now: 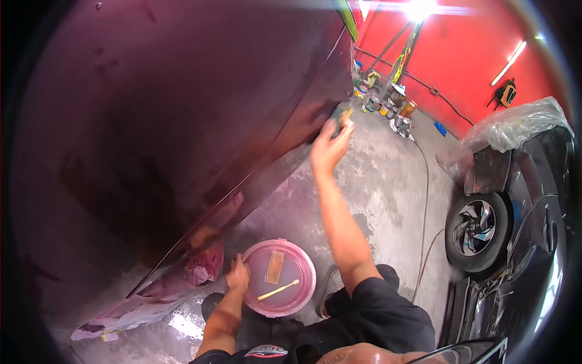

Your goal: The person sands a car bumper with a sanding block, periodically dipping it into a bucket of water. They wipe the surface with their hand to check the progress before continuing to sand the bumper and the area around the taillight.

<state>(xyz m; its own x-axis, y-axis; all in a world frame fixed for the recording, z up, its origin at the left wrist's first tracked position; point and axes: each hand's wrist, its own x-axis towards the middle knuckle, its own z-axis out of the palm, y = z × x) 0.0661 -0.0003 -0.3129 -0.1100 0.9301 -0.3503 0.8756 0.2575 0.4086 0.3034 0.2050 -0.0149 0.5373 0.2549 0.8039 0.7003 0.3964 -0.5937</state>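
Note:
My right hand (pixel 330 147) reaches up to the lower edge of a dark maroon car panel (pixel 182 115). It is closed around a dark sanding pad (pixel 337 119) pressed at the panel's edge; a tan patch shows by the fingertips. Down at the left, my left hand (pixel 238 274) grips the rim of a round pink bucket (pixel 310 273). Liquid fills the bucket. In it lie a tan rectangular block (pixel 274 267) and a pale yellow brush (pixel 279 290) shaped like a toothbrush.
Several cans (pixel 388 109) stand by a tripod work light (pixel 418 12) near the red wall (pixel 448 54). A cable (pixel 426 200) runs over the concrete floor. On the right is a dark car with a wheel (pixel 474 227) and plastic sheeting (pixel 515 124).

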